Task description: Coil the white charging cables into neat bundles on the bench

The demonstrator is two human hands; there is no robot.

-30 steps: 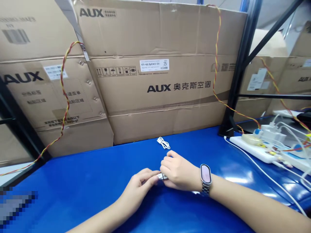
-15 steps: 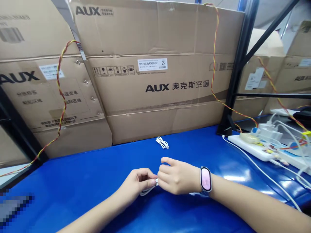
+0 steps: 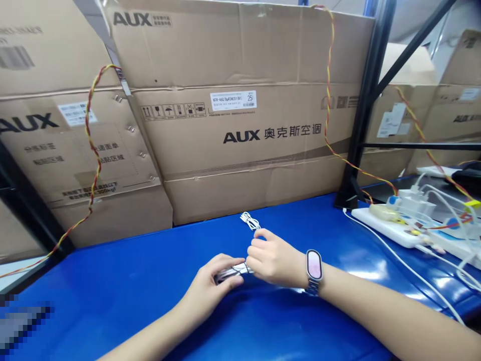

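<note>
1. Fingers of the left hand [image 3: 210, 286] curl together around a folded white cable [image 3: 230, 273], with its glossy loops showing past the fingertips. Part of the bundle is hidden inside the grip.
2. Fingers of the right hand [image 3: 276, 260] are bunched together and pinch the bundle's right end. Whatever sits at that end is covered, so a plug there cannot be confirmed.
3. That bundle spans the gap between both hands, held close above the blue table [image 3: 112, 311]; whether it touches the surface is hard to make out.
4. A small white cable coil [image 3: 250, 220] lies on the table near its far edge, just beyond the right fingertips and not touching them.
5. A metal-band smartwatch [image 3: 314, 268] sits on the right wrist. Its pale pink screen shows nothing readable.
6. Behind the table stands a cardboard carton [image 3: 240, 170] printed "AUX 奥克斯空调" — its white label reads KFR-46G/BpR3AES1(B1) and "25", beside a row of handling icons.
7. At right, a white power strip [image 3: 387, 223] carries white chargers [image 3: 415, 203] under a tangle of leads, and a twisted red-and-yellow wire [image 3: 328, 100] runs down the carton. A pixelated patch [image 3: 20, 321] hides the lower-left corner — what lies beneath cannot be told.
</note>
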